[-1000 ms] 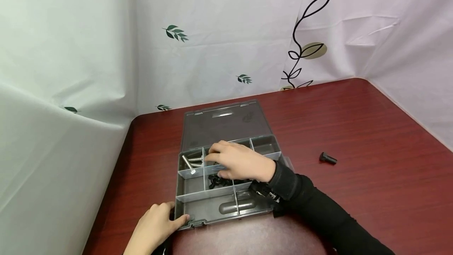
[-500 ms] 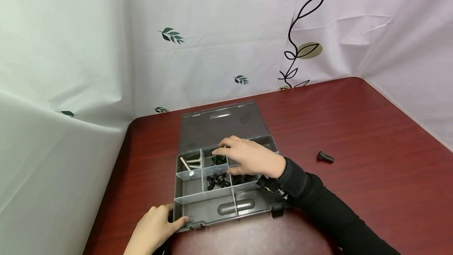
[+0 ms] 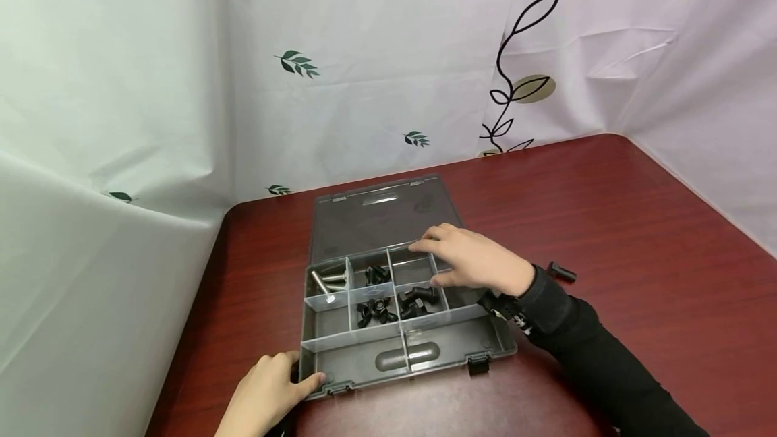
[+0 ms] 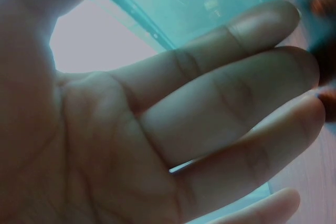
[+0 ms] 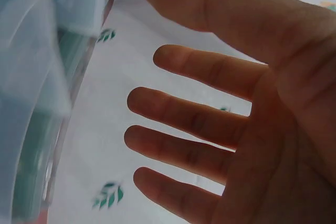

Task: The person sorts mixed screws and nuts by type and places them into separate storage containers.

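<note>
A grey plastic organizer box [image 3: 358, 363] lies on the table with its see-through lid [image 3: 379, 218] folded back. My left hand [image 3: 267, 386] grips its front left corner, thumb over the rim and fingers along the outer side; the left wrist view shows these fingers nearly straight. Over the back right compartments hovers my right hand [image 3: 479, 261], fingers spread and holding nothing, as the right wrist view shows. Silver bolts [image 3: 323, 283] lie in the back left compartment. Small black parts [image 3: 378, 276], black winged pieces [image 3: 376, 311] and black bolts [image 3: 415, 302] lie in others.
A single black bolt [image 3: 562, 272] lies on the dark red table [image 3: 607, 208] right of the box, just behind the right sleeve [image 3: 583, 315]. A white leaf-print cloth [image 3: 364, 86] hangs behind and along both sides. A black latch [image 3: 478, 364] sticks out at the box's front.
My right hand has moved right across the box, from over the left-middle compartments to the back right ones, uncovering the black parts. The left hand stays at the corner.
</note>
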The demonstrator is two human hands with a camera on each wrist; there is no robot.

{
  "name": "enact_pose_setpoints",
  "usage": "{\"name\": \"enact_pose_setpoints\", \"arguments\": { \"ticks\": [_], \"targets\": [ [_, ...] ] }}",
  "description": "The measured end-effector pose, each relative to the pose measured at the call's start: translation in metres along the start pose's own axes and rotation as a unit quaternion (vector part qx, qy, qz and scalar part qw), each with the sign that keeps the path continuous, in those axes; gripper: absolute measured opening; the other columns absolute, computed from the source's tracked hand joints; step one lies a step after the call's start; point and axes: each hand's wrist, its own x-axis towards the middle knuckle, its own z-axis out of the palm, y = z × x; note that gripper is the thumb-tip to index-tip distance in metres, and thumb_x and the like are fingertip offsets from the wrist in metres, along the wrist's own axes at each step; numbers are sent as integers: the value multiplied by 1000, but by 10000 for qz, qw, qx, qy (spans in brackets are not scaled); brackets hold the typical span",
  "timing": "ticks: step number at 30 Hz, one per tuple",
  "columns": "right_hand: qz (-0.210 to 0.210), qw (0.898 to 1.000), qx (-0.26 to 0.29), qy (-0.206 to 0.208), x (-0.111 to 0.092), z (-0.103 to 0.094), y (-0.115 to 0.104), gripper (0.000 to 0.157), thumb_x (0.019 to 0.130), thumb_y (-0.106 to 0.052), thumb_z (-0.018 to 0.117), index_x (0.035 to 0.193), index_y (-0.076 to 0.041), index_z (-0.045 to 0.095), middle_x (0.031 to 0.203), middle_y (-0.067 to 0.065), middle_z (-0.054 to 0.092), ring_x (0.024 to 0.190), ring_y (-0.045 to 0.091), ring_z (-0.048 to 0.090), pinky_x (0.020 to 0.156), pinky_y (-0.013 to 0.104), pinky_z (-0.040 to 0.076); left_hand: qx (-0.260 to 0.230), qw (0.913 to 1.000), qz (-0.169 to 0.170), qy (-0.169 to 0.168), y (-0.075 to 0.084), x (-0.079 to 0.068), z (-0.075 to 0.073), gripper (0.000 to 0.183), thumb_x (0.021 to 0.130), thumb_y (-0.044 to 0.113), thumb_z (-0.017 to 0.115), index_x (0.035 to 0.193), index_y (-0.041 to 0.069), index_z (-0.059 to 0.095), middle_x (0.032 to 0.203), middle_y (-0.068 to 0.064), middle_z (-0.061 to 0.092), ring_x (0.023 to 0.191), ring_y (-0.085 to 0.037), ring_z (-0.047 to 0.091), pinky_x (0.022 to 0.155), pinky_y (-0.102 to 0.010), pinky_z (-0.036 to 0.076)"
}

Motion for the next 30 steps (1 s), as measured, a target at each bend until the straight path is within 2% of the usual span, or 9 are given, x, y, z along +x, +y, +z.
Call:
{"name": "enact_pose_setpoints", "arguments": {
  "ticks": [6,15,30],
  "targets": [
    [392,9992,24,-75,-17,-2,18,58,78,-30,73,129,-11,53,116,8,54,106,24,51,85,38,42,3,10000,-21,-11,-1,-1,1,38,72,49,71,69,17,52,52,2,40,52,-15,38,52,-35,35],
    [873,9961,-32,-108,-36,-4,33,57,77,-30,73,126,-10,55,117,10,54,107,27,51,83,41,43,-47,10000,21,9,0,-1,4,37,72,49,71,70,17,54,52,3,41,52,-14,39,53,-35,36],
    [1197,9928,-41,-5,-57,-5,49,53,76,-27,73,123,-7,58,113,11,55,106,29,51,81,42,45,-24,10000,48,-9,0,0,1,37,73,49,71,70,17,54,52,3,41,52,-14,38,52,-35,35]
  ]
}}
